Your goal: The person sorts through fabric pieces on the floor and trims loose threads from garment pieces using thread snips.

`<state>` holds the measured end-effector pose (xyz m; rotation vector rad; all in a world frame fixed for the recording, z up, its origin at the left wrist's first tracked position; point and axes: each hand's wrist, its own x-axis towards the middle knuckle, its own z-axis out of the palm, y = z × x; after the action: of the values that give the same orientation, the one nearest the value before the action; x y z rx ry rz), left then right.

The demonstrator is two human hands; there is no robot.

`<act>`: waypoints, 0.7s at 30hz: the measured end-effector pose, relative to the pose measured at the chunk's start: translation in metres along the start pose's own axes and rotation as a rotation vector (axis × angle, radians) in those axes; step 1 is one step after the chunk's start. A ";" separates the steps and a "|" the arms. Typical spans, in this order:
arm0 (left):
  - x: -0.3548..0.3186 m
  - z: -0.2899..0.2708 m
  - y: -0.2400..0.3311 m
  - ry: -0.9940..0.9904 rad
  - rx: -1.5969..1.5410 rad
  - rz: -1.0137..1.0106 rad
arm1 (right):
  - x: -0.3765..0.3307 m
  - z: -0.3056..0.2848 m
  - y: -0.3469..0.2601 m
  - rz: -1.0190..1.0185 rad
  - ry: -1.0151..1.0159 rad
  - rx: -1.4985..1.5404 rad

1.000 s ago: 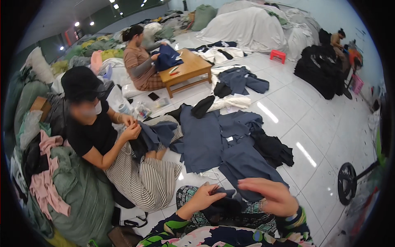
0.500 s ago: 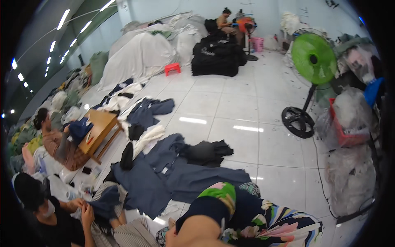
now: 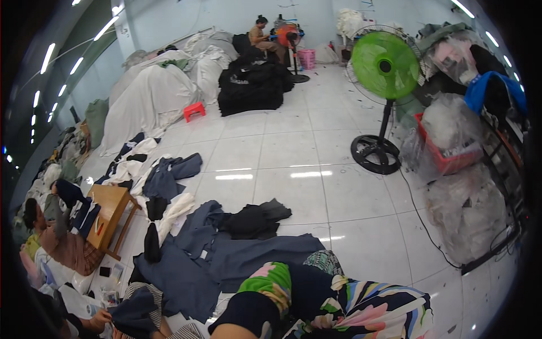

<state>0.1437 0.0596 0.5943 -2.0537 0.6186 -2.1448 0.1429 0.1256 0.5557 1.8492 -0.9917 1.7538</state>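
Note:
Neither of my hands shows in the head view. A small patch of my bare skin [image 3: 236, 331] appears at the lower edge, beside a dark navy cloth band [image 3: 254, 311]. My legs are covered by floral-patterned fabric [image 3: 370, 308] in navy, green, pink and white. Just ahead of them, slate-blue garments [image 3: 186, 271] lie spread on the floor. A black garment [image 3: 251, 221] rests at their far edge. What my hands hold or touch is hidden.
A co-worker [image 3: 62, 240] sits by a low wooden table [image 3: 107, 212]; another person's hand [image 3: 100, 319] holds dark blue cloth at lower left. A green fan [image 3: 385, 68], its cable, a red crate [image 3: 446, 161] and plastic bags stand right. A red stool [image 3: 194, 111] and black pile [image 3: 254, 85] are farther back.
The view has turned right, so the scene sits farther left. A hand and more bare arm at the lower edge have left view. The co-worker at the table has raised dark cloth.

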 end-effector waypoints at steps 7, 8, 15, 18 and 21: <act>-0.051 0.001 0.049 0.305 0.276 -0.502 | -0.014 0.014 0.016 0.046 -0.011 -0.044; -0.062 0.002 0.058 0.342 0.322 -0.576 | -0.016 0.018 0.019 0.049 -0.016 -0.040; -0.133 0.008 0.139 0.552 0.681 -1.097 | -0.025 0.051 0.048 0.018 -0.086 0.008; -0.164 0.019 0.178 0.673 0.866 -1.313 | -0.030 0.073 0.061 0.004 -0.108 0.066; -0.193 0.032 0.211 0.835 1.088 -1.515 | -0.036 0.097 0.073 -0.021 -0.127 0.169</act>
<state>0.1484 -0.0718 0.3385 -0.7526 -2.2223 -2.6076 0.1585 0.0153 0.4945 2.0907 -0.8899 1.7737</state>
